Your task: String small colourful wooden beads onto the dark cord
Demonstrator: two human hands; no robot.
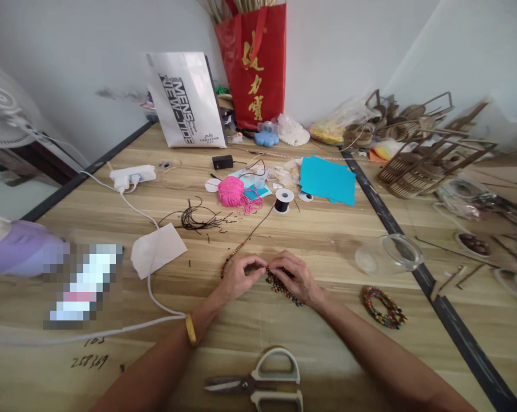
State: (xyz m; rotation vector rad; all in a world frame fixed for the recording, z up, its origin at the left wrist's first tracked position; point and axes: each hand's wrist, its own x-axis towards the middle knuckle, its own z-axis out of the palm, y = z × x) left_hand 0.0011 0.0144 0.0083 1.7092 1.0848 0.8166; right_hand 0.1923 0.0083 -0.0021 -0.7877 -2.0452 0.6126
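Observation:
My left hand (240, 276) and my right hand (296, 278) meet over the table, each with thumb and forefinger pinched on a strand of small multicoloured beads (286, 290). Part of the beaded strand lies under my right hand. Another stretch of beads on dark cord (233, 256) curves out beside my left hand. That cord runs up toward a white spool of black cord (284, 201). Exactly what sits between the fingertips is too small to make out. To the right lies a coiled beaded strand (382, 307).
Scissors (275, 377) lie near the front edge. A clear plastic jar (389, 254) rests on its side at right. Pink yarn (231, 191), loose black cords (198, 217) and blue sheets (328, 179) lie farther back. A white cable (155, 297) crosses the left side, near a phone (87, 283).

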